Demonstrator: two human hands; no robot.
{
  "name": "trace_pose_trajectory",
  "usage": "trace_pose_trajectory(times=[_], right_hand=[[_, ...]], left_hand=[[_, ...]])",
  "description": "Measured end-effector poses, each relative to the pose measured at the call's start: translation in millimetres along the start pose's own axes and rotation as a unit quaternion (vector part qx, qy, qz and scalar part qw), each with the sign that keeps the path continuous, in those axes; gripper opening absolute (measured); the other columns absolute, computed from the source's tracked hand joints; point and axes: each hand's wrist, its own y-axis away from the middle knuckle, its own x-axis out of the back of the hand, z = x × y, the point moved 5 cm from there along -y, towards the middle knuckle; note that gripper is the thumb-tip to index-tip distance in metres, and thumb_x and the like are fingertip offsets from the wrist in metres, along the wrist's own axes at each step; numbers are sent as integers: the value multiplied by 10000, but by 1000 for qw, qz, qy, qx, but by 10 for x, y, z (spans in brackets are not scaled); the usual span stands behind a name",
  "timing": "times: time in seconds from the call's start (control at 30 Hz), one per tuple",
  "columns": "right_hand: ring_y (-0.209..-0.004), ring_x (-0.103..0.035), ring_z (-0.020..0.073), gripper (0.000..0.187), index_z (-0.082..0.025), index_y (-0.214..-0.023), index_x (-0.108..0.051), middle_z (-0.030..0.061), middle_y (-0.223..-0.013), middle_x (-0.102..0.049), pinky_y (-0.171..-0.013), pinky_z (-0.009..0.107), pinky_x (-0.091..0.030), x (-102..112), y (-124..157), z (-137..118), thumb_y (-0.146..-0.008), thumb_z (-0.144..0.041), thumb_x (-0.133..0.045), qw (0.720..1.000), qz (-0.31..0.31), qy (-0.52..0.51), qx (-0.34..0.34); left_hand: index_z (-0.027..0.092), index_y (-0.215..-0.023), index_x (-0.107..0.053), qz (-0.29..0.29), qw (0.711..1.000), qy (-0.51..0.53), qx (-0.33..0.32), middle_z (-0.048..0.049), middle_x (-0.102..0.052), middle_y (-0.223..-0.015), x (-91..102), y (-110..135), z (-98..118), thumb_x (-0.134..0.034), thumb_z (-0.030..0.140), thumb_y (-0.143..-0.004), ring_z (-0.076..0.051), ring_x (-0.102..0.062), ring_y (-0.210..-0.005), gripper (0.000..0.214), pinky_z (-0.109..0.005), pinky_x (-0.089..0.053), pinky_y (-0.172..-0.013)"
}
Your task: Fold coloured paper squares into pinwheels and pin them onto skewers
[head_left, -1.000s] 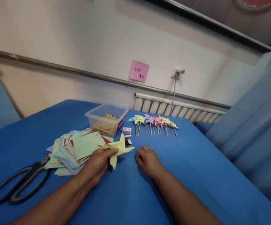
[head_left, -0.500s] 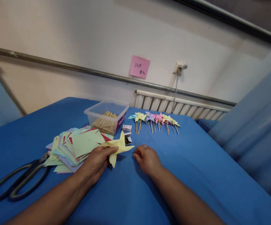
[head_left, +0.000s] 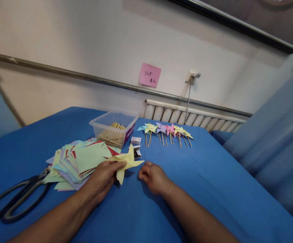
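My left hand [head_left: 108, 177] pinches a yellow paper pinwheel [head_left: 129, 161] near its centre, with the folded blades sticking out beyond the fingertips. To the right of the blades is my right hand [head_left: 153, 176], its fingers curled together low over the blue cloth; whatever they may hold is too small or hidden to make out. Just behind the pinwheel sits a small open box [head_left: 137, 152] with dark little pieces inside. A second small box [head_left: 135, 140], closed, lies behind that one.
Left of my hands spreads a pile of coloured paper [head_left: 88, 157], beside large black-handled scissors [head_left: 24, 195]. A clear plastic tub [head_left: 111, 122] holds thin sticks [head_left: 113, 133]. Several finished pinwheels [head_left: 161, 128] lie in a row towards the wall radiator [head_left: 199, 116].
My right hand has shifted slightly left, closer to the yellow pinwheel. The left hand keeps its pinch on the pinwheel. The whole view has tilted a little.
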Motion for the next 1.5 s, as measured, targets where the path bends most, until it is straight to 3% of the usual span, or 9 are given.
trace_pose_trajectory(times=[0.23,0.5,0.9,1.3,1.5], right_hand=[[-870,-572,136,102,-214,-794,-668,-5,-867,-632,-808,263,-400,-8,-47,171,-793,-115,-643,997,14,-65,25],[-822,-558,131,145,-188,-790,-648,0,-830,-605,-770,244,-410,53,-67,238,-765,-48,-622,998,23,-45,46],[-796,-566,134,59,-189,-843,-641,11,-835,-621,-703,223,-393,127,19,108,-842,-180,-582,999,35,33,-11],[-798,-571,151,185,-181,-878,-646,49,-888,-634,-686,249,-365,146,91,-73,-905,-216,-467,983,-17,185,12],[-758,-580,174,256,-179,-861,-658,71,-861,-637,-638,269,-368,123,98,-122,-929,-228,-416,968,-20,246,33]], left_hand=[[123,-684,-665,2,1000,-5,3,-47,-663,-599,0,-6,-31,-741,266,-625,-149,-576,-526,172,-241,-433,-496],[128,-702,-658,-4,1000,4,10,-33,-656,-611,5,-19,-54,-754,258,-614,-158,-599,-558,184,-247,-454,-524],[149,-642,-643,-3,1000,-8,2,-14,-612,-534,-26,17,-28,-736,264,-637,-155,-576,-505,148,-248,-445,-489],[125,-699,-647,-7,1000,-24,-1,-14,-629,-550,-28,17,-64,-756,269,-619,-169,-614,-517,197,-270,-480,-520],[120,-808,-683,-15,1000,-10,-6,-42,-694,-659,-44,23,-50,-747,238,-629,-167,-638,-570,224,-265,-490,-563]])
